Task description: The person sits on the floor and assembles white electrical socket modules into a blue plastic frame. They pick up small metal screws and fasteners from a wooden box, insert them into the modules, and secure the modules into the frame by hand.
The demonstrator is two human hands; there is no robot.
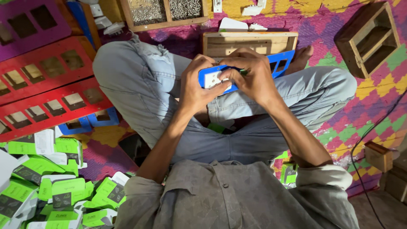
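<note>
Over the lap, at twelve o'clock: blue plate point(254, 68) clamped in left hand point(196, 87), steadied; right hand point(250, 76) pinching a white socket point(212, 79) against it. Green boxes point(55, 186) at seven o'clock.

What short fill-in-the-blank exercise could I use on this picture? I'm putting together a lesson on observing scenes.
1. Both hands, the left hand and the right hand, hold a panel coloured ____.
2. The small boxes heaped at lower left are white and ____.
3. The long panels at left are ____.

Missing words: blue; green; red
</note>
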